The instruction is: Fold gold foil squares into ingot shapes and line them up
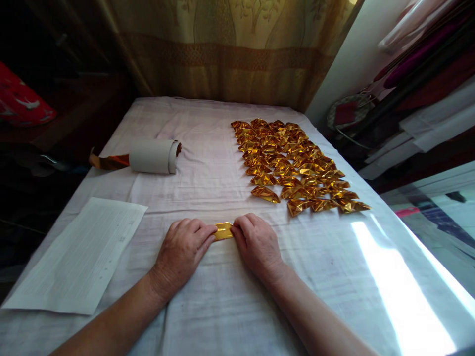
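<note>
Between my hands, low over the cloth-covered table, is a small folded strip of gold foil paper [224, 231]. Thumb and fingers of my left hand [184, 245] pinch its left end. My right hand [259, 242] grips the right end the same way, so both ends of the strip are covered by fingertips. Beyond my right hand, several folded gold foil paper pieces [280, 160] lie in rows on the cloth, the nearest a single piece [265, 194] just past my knuckles.
A white-backed roll [152, 156] with a gold foil tail [111, 161] lies at the back left. Nearer, a printed white sheet [79, 257] rests flat on the table [218, 306]. Behind hangs a patterned curtain [222, 54]. Sunlight falls across the right side.
</note>
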Demonstrator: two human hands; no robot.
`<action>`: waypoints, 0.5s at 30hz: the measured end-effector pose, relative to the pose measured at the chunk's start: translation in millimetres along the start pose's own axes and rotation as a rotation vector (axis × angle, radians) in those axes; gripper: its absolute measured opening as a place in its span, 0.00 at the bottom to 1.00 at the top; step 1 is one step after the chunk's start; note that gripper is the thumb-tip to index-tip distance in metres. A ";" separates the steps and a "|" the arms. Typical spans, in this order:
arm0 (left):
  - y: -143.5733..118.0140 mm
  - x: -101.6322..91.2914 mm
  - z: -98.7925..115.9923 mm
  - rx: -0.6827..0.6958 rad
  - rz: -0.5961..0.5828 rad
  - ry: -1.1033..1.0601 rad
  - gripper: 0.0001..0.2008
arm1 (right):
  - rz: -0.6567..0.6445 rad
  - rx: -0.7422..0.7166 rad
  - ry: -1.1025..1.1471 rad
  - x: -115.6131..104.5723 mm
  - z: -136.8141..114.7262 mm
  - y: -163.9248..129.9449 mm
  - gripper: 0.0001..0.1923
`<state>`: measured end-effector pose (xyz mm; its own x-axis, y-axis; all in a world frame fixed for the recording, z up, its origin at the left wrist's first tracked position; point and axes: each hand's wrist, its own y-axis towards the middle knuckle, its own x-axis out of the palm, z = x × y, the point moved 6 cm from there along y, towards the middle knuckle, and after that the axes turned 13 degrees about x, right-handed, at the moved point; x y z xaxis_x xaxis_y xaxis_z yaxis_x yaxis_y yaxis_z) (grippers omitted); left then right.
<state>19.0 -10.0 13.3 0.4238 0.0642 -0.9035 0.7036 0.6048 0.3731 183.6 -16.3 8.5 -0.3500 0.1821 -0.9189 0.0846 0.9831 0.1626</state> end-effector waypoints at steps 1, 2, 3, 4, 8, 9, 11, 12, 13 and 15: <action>0.1 0.1 -0.1 -0.004 -0.002 0.002 0.08 | -0.002 -0.008 -0.007 0.9 -0.2 -0.6 0.06; 0.2 0.0 -0.1 -0.008 -0.001 0.004 0.08 | 0.000 -0.022 -0.012 1.4 -0.8 -1.5 0.06; 0.4 -0.1 0.1 -0.010 0.000 0.008 0.08 | 0.008 -0.042 -0.018 1.4 -2.0 -2.9 0.08; 0.8 -0.2 0.5 -0.009 -0.001 0.012 0.08 | 0.018 -0.069 -0.025 1.2 -4.0 -4.7 0.10; 2.6 -2.0 3.7 0.012 0.006 0.049 0.09 | -0.056 -0.198 -0.069 6.3 -15.5 -13.8 0.21; 3.1 -2.6 4.8 0.020 0.008 0.061 0.09 | -0.107 -0.217 -0.080 9.2 -17.5 -15.7 0.24; 3.9 -3.6 7.2 0.038 0.010 0.086 0.09 | -0.197 -0.226 -0.097 13.8 -18.6 -18.2 0.28; 4.2 -3.9 8.1 0.042 0.010 0.099 0.09 | -0.230 -0.220 -0.103 15.0 -17.9 -18.6 0.29; 4.4 -4.1 8.7 0.044 0.010 0.112 0.09 | -0.260 -0.213 -0.110 15.6 -16.4 -18.8 0.30; 4.3 -4.2 9.2 0.040 0.008 0.133 0.09 | -0.301 -0.194 -0.126 15.1 -12.0 -18.5 0.31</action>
<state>25.5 -14.9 20.7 0.3525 0.1751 -0.9193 0.7239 0.5715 0.3864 165.5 -31.5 -4.0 -0.2134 -0.1076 -0.9710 -0.1867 0.9801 -0.0676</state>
